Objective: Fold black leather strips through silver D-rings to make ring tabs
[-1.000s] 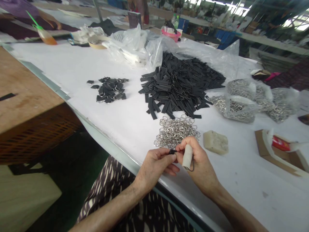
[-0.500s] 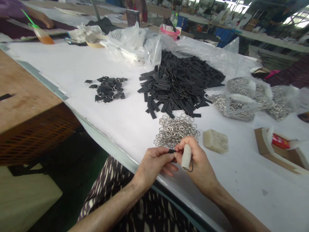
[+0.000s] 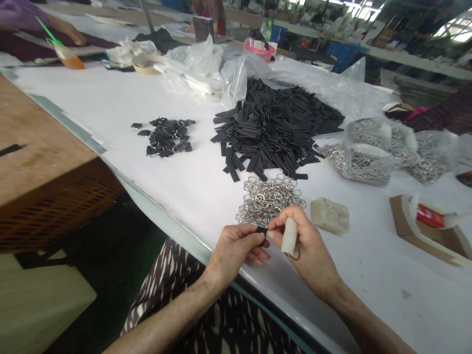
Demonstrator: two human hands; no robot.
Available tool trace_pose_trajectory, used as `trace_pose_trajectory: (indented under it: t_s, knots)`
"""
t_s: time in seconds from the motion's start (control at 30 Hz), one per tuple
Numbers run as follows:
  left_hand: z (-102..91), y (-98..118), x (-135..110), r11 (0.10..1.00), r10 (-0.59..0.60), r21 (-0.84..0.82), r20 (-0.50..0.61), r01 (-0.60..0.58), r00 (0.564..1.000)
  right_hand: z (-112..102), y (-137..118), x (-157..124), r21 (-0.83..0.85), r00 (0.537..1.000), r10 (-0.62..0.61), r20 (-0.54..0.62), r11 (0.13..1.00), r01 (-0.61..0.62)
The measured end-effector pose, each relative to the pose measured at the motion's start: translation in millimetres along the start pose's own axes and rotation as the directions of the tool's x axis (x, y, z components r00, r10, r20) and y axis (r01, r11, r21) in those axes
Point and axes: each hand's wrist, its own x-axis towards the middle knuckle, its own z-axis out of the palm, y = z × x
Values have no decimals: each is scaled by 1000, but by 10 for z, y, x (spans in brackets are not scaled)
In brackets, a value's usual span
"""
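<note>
My left hand (image 3: 236, 248) pinches a small black strap piece (image 3: 261, 230) between thumb and forefinger. A bit of metal ring seems to show at its top edge. My right hand (image 3: 300, 241) is closed beside it, with thumb and forefinger tips at the strap's right edge. In that hand sits a tool with a white-wrapped handle (image 3: 289, 237) and a dark metal loop at its lower end; its working end is hidden. Just beyond both hands lies a heap of silver metal rings (image 3: 271, 196). Behind that spreads a large pile of black strap pieces (image 3: 273, 128).
Left on the white table (image 3: 121, 103) lie several folded black straps with rings (image 3: 167, 135). To the right are a pale wax-like block (image 3: 330, 215), an open cardboard box (image 3: 409, 231) and clear bags of rings (image 3: 365, 162). Plastic sheeting (image 3: 199, 64) lies behind. A co-worker's arm (image 3: 70, 30) reaches in at upper left.
My right hand has shifted slightly right and its fingertips have drawn back a little from the strap. More of the black strap now shows in my left hand.
</note>
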Motion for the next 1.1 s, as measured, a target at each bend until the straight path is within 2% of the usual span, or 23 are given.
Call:
trace_pose_trajectory:
  t_s: [0.17, 0.33, 0.43, 0.7, 0.9, 1.1]
  knots:
    - [-40, 7, -1, 1000, -14, 2, -12, 14, 1000, -263, -113, 36, -148, 997, 0, -73, 989, -11]
    - [-55, 10, 14, 999, -14, -33, -17, 14, 1000, -578, -160, 49, -227, 990, 91, -107, 967, -113]
    - [-47, 20, 13, 999, -15, -48, -22, 14, 1000, -687, -196, 42, -300, 988, 88, -129, 946, -123]
    - [-26, 16, 10, 998, -34, -60, -22, 33, 999, -725, -230, 30, -311, 984, 114, -135, 938, -152]
    - [-38, 1, 18, 997, -38, -68, -27, 36, 999, -734, -273, 37, -326, 976, 178, -125, 922, -210]
    - [-44, 30, 7, 998, -49, -50, -18, 48, 999, -894, -204, 6, -377, 975, 150, -166, 903, -203]
